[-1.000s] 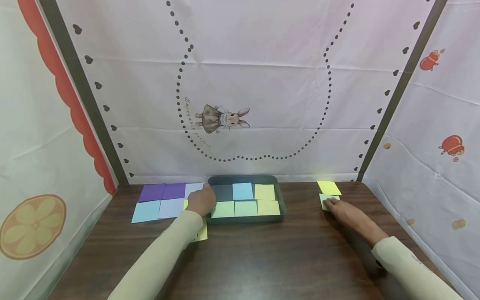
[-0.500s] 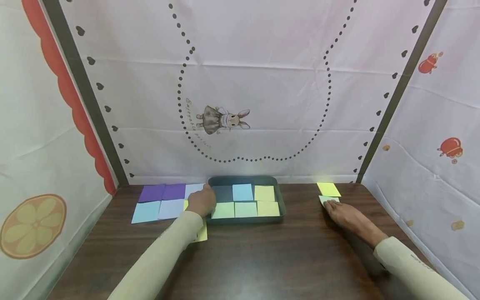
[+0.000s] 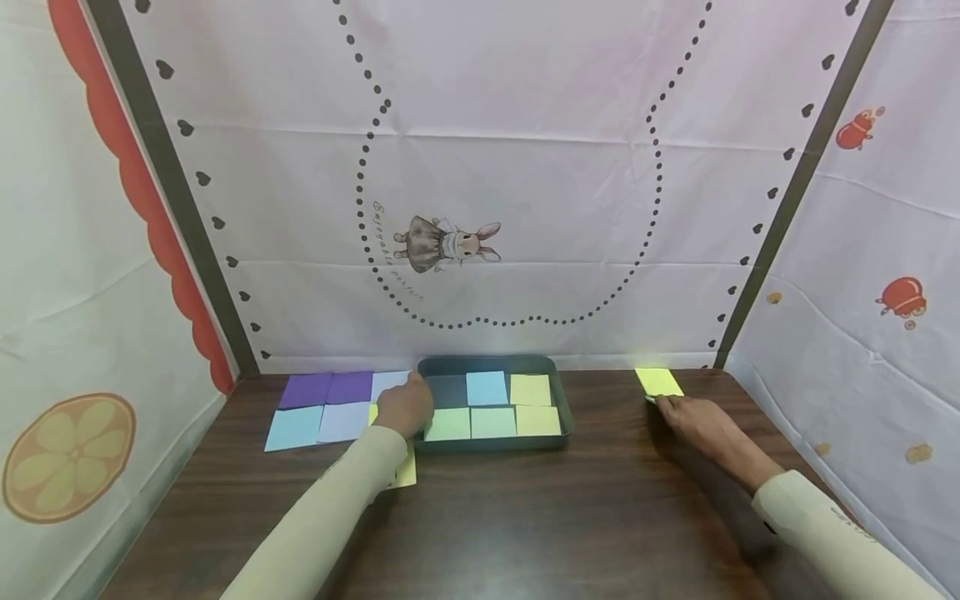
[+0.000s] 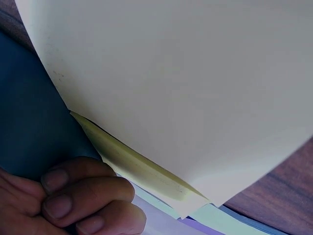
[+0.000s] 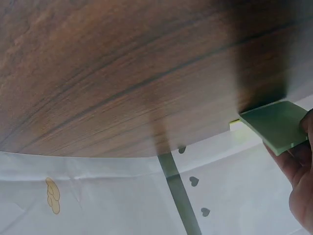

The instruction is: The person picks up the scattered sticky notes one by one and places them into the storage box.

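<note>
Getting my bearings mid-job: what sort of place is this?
Probably a small screened-off tabletop workspace: a wood-grain table, printed, fabric-like hangings on three sides, and a dark tray holding coloured paper squares.

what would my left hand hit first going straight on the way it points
Your left hand would probably meet the far wall of the dark teal rectangular tray. Depth is unclear, though; it might pass over that and meet the white printed fabric behind.
</note>
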Tool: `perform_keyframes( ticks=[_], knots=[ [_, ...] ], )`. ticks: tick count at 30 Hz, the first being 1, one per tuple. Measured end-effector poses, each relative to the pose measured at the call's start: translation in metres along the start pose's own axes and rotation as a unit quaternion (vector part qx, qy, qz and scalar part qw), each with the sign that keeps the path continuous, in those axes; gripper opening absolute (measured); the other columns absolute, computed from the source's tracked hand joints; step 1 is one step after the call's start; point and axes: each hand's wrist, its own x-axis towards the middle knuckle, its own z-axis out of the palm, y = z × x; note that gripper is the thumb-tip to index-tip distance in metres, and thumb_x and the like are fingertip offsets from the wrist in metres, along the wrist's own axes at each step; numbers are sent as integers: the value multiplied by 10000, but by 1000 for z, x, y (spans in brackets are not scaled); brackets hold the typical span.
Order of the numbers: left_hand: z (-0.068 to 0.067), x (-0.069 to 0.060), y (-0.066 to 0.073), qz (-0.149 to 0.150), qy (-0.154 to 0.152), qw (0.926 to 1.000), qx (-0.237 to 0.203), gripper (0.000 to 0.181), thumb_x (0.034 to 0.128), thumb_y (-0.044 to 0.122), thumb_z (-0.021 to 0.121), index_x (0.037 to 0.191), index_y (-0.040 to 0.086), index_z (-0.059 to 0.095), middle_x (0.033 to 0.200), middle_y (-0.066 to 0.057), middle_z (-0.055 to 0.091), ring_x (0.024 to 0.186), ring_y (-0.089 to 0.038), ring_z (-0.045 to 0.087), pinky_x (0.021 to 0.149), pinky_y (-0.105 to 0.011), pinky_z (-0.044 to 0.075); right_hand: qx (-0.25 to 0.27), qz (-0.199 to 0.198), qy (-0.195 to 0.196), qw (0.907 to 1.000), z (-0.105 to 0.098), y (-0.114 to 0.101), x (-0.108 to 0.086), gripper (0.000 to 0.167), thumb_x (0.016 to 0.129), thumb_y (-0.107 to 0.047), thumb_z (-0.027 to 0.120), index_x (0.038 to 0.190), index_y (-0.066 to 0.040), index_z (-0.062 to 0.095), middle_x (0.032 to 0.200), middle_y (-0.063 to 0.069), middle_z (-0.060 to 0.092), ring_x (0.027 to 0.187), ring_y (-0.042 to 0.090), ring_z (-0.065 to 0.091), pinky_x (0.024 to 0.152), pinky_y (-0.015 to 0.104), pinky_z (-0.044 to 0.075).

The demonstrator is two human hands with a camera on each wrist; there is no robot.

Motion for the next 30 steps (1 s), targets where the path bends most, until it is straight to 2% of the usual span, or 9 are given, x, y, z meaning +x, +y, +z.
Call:
perform_keyframes(
  ticks=[3,6,11,14,17,21,24,25,30],
  knots=[
    [0,-1,-1,39,24,10000,-71,613,982,161,632,1453,-190,459,772,-171,710,681,-304,682,720,-543,598,156,45,103,9998,-4,3,2,274,862,127,769,1020,-5,588,806,138,671,617,278,664,507,446,564],
    [-6,-8,4,15,43,9999,-109,621,978,149,641,1464,-193,458,826,-209,742,716,-323,699,759,-566,614,290,117,231,9992,-5,4,3,264,857,131,750,1012,-2,584,814,145,676,643,302,677,524,460,561],
    [-8,-10,6,-32,100,9999,-86,596,988,149,641,1455,-183,475,796,-196,723,698,-321,692,744,-559,608,407,301,72,9987,-14,3,14,245,909,121,752,1059,-4,604,909,166,743,714,308,720,596,462,591],
    [-20,-27,13,-18,183,9998,-33,561,1001,145,628,1437,-181,490,802,-194,728,708,-323,698,747,-551,618,487,332,57,9982,-20,2,22,259,931,123,757,1111,-6,623,952,165,769,736,292,731,624,453,601],
    [-40,-52,27,-51,171,9998,-49,521,1015,109,610,1424,-192,497,828,-221,739,736,-331,712,799,-555,636,578,212,288,9977,-24,0,31,316,925,156,729,1180,-8,640,1011,167,781,783,302,754,671,463,624],
    [-53,-66,36,-141,57,9997,-170,522,1030,84,597,1454,-200,486,844,-237,739,760,-332,718,861,-571,640,781,17,635,9949,-28,-4,43,423,885,203,690,1252,-5,662,1100,193,786,904,351,794,768,503,656],
    [-54,-69,38,-148,60,9997,-166,546,1031,87,591,1475,-209,473,859,-237,744,771,-329,720,878,-575,640,912,-22,696,9934,-31,-9,53,448,892,207,684,1287,-4,669,1141,208,793,971,371,807,805,520,667],
    [-50,-66,35,-90,151,9998,-103,551,1024,100,585,1464,-212,475,858,-228,746,765,-327,714,854,-566,639,931,-26,688,9933,-32,-11,56,445,900,206,685,1293,-1,671,1147,210,794,982,371,809,807,517,670],
    [-52,-66,37,-94,146,9998,-31,550,1021,97,583,1465,-212,479,862,-229,746,762,-320,713,861,-558,641,921,-146,853,9920,-35,-19,75,420,912,199,694,1284,3,690,1176,198,805,1026,344,818,840,486,680]
  ],
)
